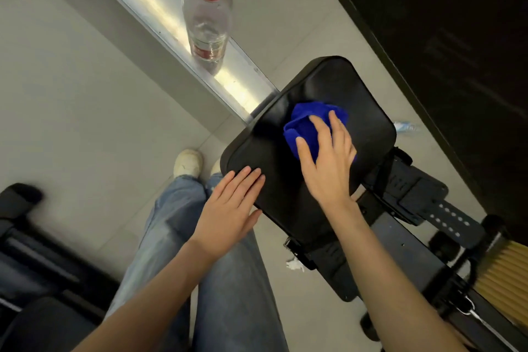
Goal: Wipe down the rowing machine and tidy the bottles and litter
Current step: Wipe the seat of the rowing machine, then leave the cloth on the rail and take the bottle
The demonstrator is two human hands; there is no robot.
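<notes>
The rowing machine's black padded seat [368,123] fills the middle of the view. My right hand [328,160] presses a crumpled blue cloth [305,120] flat onto the seat with straight fingers. My left hand [231,208] lies flat on the seat's near left edge, fingers straight. A clear plastic bottle [207,20] with a red cap stands upright on the silver rail [160,17] beyond the seat. A white scrap of litter [294,264] lies on the floor under the seat. A blue-and-white wrapper [407,126] lies on the floor to the seat's right.
My jeans-clad legs [228,280] and white shoes [187,163] are left of the seat. Black foot plates with straps [414,191] sit to the right, with a ribbed tan part [505,274] at the right edge. Dark equipment [23,237] stands at the lower left.
</notes>
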